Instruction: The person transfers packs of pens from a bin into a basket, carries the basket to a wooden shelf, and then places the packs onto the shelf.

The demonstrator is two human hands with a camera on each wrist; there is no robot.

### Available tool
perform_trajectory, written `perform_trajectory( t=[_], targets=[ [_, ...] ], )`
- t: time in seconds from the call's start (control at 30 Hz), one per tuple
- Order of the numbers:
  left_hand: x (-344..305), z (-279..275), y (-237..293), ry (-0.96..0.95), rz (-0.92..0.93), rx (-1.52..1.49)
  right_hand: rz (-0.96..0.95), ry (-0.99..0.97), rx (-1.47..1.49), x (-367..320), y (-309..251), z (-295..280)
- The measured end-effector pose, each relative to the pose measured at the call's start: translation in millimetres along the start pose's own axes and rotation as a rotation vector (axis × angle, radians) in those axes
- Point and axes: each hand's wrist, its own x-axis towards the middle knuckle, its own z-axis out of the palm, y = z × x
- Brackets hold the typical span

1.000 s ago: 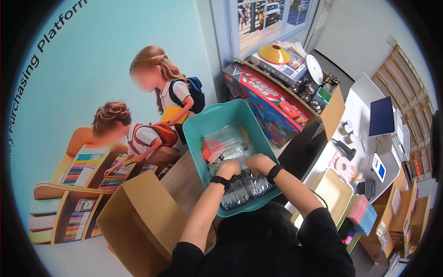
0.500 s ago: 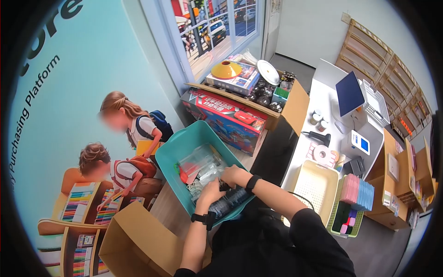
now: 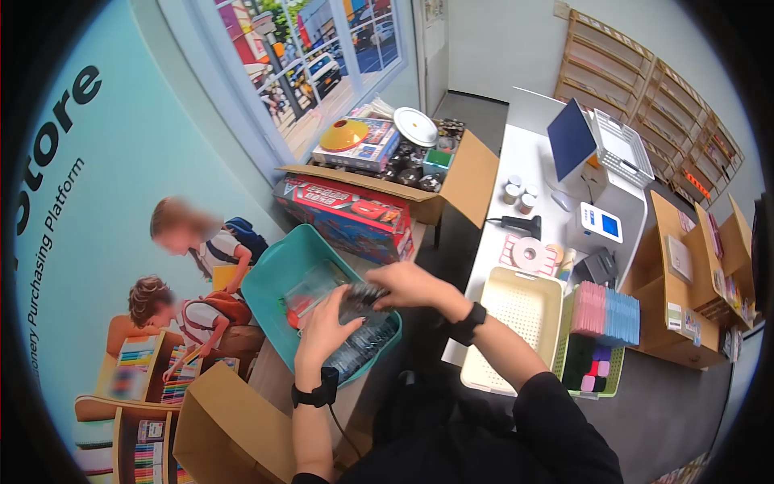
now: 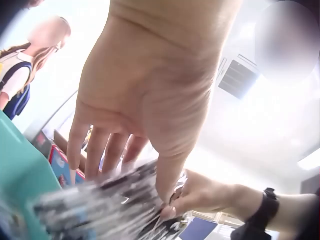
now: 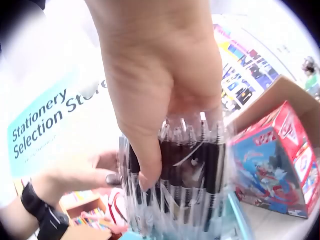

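A bundle of black pens [image 5: 192, 167] in clear plastic shows upright in the right wrist view. My right hand [image 3: 407, 288] grips it, the thumb lying across its front. My left hand [image 3: 321, 335] is at the bundle's other side, its fingers straight and reaching the edge in the left wrist view, where the bundle is blurred. Below both hands stands a teal tub [image 3: 262, 278]. Inside it lie more clear-wrapped pens [image 3: 360, 348], and clear plastic packets lie farther back, partly hidden by my left hand.
Left of me is an open cardboard box [image 3: 230, 427]. Behind the tub stands a carton with a red toy box [image 3: 347, 208] beside it. On my right, a white desk [image 3: 492, 242] carries a scanner [image 3: 516, 223], a cream basket [image 3: 516, 310] and a green basket [image 3: 617, 363] of notebooks.
Both hands were down among the pens in the tub. Now the right hand has lifted a bundle up, with the left beside it. The head view has turned to the right.
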Motion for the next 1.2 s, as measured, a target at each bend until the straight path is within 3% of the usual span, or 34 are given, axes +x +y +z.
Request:
perform_trajectory(
  t=[0.1, 0.2, 0.23, 0.3, 0.37, 0.43, 0.47, 0.5, 0.67, 0.77, 0.83, 0.9, 0.97, 1.07, 1.13, 1.2],
  targets=[
    [21.7, 28.1, 37.3, -0.048, 0.061, -0.084, 0.011, 0.241, 0.231, -63.4, 23.2, -33.2],
    [31.0, 88.0, 73.0, -0.215, 0.16, -0.177, 0.321, 0.18, 0.289, -145.1, 37.3, -54.6],
    [31.1, 111.9, 83.2, -0.256, 0.227, -0.19, 0.445, 0.129, 0.297, -173.4, 47.8, -52.0],
    [32.8, 160.6, 98.0, -0.38, 0.337, -0.191, 0.511, 0.184, 0.252, -227.2, 67.4, -38.5],
    [31.7, 204.6, 109.4, -0.527, 0.369, -0.177, 0.625, 0.254, 0.392, -273.8, 80.9, -24.0],
    [31.9, 244.9, 116.8, -0.714, 0.353, -0.152, 0.665, 0.273, 0.333, -310.0, 95.9, -3.8],
    [32.1, 266.3, 115.8, -0.728, 0.368, -0.155, 0.736, 0.265, 0.348, -323.9, 99.7, 7.0],
    [32.0, 290.6, 111.1, -0.858, 0.378, -0.115, 0.804, 0.256, 0.362, -334.5, 103.3, 16.6],
    [27.3, 335.4, 125.3, -1.33, 0.274, 0.15, 0.826, -0.03, 0.346, -366.3, 141.7, 81.9],
    [13.1, 362.7, 107.6, -1.379, 0.183, 0.193, 0.834, -0.131, 0.263, -361.6, 150.5, 113.5],
    [2.3, 365.1, 103.5, -1.344, 0.168, 0.181, 0.875, -0.132, 0.134, -353.0, 149.2, 120.0],
    [-12.3, 361.3, 104.1, -1.117, 0.264, 0.275, 0.887, -0.135, 0.131, -353.3, 144.6, 124.9],
    [-13.1, 352.9, 103.6, -1.024, 0.469, 0.374, 0.84, -0.182, -0.011, -352.7, 142.3, 127.9],
    [-2.2, 289.3, 111.9, -0.742, 0.425, -0.007, 0.776, -0.284, -0.085, -348.2, 135.3, 116.4],
    [23.8, 226.2, 117.2, -0.585, 0.394, -0.07, 0.727, -0.334, -0.151, -335.9, 130.8, 103.1],
    [43.2, 165.5, 103.1, -0.303, 0.319, -0.172, 0.694, -0.39, -0.321, -320.1, 118.6, 85.3]
  ],
)
